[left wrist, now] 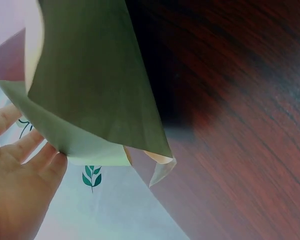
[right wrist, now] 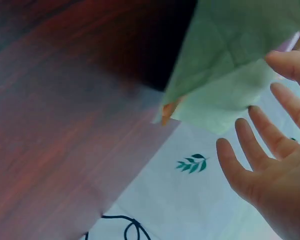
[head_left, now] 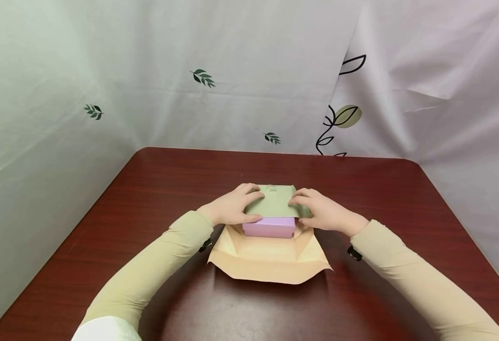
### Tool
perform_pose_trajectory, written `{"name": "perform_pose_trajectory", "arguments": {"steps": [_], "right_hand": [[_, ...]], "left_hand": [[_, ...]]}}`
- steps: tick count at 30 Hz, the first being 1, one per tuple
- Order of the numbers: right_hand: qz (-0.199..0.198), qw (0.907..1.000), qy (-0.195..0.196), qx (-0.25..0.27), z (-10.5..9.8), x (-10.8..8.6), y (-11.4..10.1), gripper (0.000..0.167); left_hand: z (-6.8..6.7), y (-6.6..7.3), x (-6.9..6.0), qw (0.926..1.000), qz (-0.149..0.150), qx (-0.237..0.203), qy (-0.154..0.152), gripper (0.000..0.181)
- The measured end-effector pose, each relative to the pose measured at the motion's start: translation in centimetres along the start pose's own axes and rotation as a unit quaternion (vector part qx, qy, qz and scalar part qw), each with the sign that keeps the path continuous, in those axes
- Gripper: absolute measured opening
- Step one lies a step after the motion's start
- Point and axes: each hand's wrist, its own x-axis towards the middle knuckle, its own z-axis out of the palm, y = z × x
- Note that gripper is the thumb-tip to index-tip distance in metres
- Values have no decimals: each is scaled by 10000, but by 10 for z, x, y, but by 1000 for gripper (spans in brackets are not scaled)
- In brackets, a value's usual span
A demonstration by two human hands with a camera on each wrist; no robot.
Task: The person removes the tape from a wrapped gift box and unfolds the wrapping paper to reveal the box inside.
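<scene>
A lilac box (head_left: pixel 269 228) sits on a sheet of wrapping paper, peach inside (head_left: pixel 266 258) and green outside (head_left: pixel 277 201). The far part of the sheet is folded over the top of the box, green side up, and the near part spreads toward me. My left hand (head_left: pixel 238 206) rests on the left edge of this fold, its fingertips touching the green paper (left wrist: pixel 85 75) in the left wrist view. On the opposite side, my right hand (head_left: pixel 324 210) lies at the fold's right edge; its fingers (right wrist: pixel 250 145) are spread beside the green paper.
The dark red wooden table (head_left: pixel 168 184) extends around the paper on all sides. Behind it and to both sides hangs a pale curtain (head_left: pixel 232 109) printed with leaves. The near paper flap lifts a little off the tabletop.
</scene>
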Motion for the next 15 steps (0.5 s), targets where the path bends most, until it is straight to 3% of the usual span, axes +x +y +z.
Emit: {"name": "perform_pose_trajectory", "arguments": {"steps": [6, 15], "right_hand": [[-53, 9994, 332, -52, 1, 1, 4, 33], [393, 9890, 1415, -172, -3, 5, 11, 17]], "left_hand": [[-2, 0, 0, 9996, 89, 145, 228, 54], [-4, -2, 2, 9935, 458, 336, 989, 34]]}}
